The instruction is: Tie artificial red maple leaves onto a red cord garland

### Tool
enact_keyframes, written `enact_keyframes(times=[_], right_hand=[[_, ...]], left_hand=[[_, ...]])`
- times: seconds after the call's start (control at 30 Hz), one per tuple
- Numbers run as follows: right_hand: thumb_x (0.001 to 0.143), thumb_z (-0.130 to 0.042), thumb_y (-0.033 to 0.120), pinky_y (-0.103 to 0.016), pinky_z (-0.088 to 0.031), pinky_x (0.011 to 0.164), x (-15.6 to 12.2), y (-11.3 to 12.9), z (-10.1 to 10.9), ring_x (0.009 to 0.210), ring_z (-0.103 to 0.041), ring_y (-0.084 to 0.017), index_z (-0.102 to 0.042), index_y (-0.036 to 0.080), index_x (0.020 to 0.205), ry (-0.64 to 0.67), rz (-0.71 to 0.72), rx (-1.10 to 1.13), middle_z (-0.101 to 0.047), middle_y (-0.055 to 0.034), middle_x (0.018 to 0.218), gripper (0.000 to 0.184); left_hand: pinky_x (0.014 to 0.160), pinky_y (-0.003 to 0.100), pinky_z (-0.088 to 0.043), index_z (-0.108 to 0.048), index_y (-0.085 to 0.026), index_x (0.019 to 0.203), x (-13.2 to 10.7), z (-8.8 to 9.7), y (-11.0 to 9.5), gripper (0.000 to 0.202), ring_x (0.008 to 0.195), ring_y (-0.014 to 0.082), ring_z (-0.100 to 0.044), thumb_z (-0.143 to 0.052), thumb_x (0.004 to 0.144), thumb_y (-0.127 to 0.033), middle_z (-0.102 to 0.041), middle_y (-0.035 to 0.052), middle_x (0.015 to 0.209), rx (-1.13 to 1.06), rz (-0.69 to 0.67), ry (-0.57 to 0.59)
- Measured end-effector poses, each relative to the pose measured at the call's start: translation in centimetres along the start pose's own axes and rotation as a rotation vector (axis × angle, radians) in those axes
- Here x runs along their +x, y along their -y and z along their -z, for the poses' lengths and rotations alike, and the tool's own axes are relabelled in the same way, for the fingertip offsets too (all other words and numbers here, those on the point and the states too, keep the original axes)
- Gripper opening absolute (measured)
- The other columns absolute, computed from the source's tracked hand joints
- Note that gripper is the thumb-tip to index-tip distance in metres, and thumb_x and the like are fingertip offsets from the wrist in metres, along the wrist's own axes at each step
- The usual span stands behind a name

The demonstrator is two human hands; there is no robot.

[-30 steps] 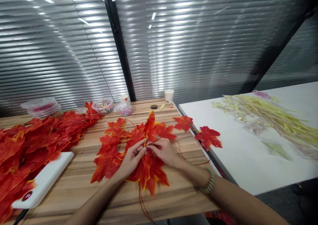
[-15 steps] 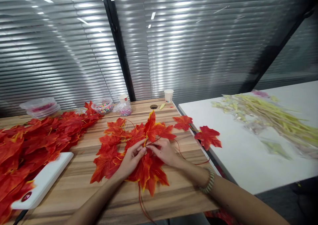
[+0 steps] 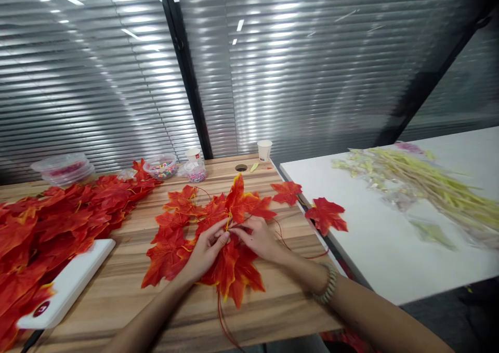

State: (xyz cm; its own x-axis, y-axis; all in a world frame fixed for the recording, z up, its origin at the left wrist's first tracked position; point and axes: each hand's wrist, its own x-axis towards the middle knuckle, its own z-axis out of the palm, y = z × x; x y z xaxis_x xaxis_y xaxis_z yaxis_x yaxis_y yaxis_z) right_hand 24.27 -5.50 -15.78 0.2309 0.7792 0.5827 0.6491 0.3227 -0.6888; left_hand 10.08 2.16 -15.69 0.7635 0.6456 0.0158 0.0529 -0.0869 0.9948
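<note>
Red-orange artificial maple leaves (image 3: 169, 251) with yellow edges lie in a rough ring on the wooden table, joined by thin red cord (image 3: 221, 311). At the ring's right side, my left hand (image 3: 208, 246) pinches a yellow leaf stem (image 3: 228, 222) between thumb and fingers. My right hand (image 3: 257, 237) meets it there, its fingertips closed together on what looks like the red cord; the exact grip is partly hidden. Leaves spread above and below both hands. More cord (image 3: 284, 241) curves off to the right, near two separate leaves (image 3: 326, 215).
A heap of maple leaves (image 3: 58, 228) covers the left side, over a white device (image 3: 74, 285). Behind are bead tubs (image 3: 196, 172), a bead bowl (image 3: 161, 167) and a paper cup (image 3: 264, 150). A white table (image 3: 351, 238) on the right holds yellow stems (image 3: 429, 186).
</note>
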Motion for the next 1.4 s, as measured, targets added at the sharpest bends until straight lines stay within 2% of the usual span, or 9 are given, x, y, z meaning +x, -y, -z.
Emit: enact_keyframes(times=[0.2,0.73,1.4], right_hand=[[0.074,-0.060,0.012,-0.021,-0.045,0.062,-0.06,-0.05,0.00,0.062,-0.059,-0.012,-0.070,0.016,0.076,-0.010,0.013,0.010,-0.067,-0.0031,0.071,0.011],[0.074,-0.059,0.013,-0.022,-0.045,0.060,-0.02,0.19,0.09,0.061,-0.058,-0.013,-0.070,0.018,0.076,0.027,-0.028,-0.051,-0.067,-0.0032,0.069,0.012],[0.075,-0.059,0.013,-0.022,-0.043,0.059,-0.08,0.02,-0.01,0.058,-0.057,-0.012,-0.070,0.017,0.077,0.032,-0.012,-0.076,-0.067,-0.0033,0.067,0.012]], left_hand=[[0.068,0.025,-0.038,-0.047,-0.010,0.121,0.03,-0.06,-0.13,0.059,0.067,0.0117,-0.047,-0.058,0.072,-0.039,-0.054,-0.0001,0.070,-0.009,0.012,-0.005],[0.067,0.025,-0.038,-0.047,-0.010,0.121,-0.05,-0.09,-0.20,0.056,0.065,0.0116,-0.046,-0.056,0.074,-0.039,-0.051,-0.0016,0.065,0.044,-0.006,-0.009],[0.072,0.027,-0.039,-0.046,-0.012,0.122,0.06,0.17,0.44,0.053,0.069,0.0129,-0.047,-0.055,0.076,-0.037,-0.052,-0.0008,0.068,0.051,-0.017,0.016]])
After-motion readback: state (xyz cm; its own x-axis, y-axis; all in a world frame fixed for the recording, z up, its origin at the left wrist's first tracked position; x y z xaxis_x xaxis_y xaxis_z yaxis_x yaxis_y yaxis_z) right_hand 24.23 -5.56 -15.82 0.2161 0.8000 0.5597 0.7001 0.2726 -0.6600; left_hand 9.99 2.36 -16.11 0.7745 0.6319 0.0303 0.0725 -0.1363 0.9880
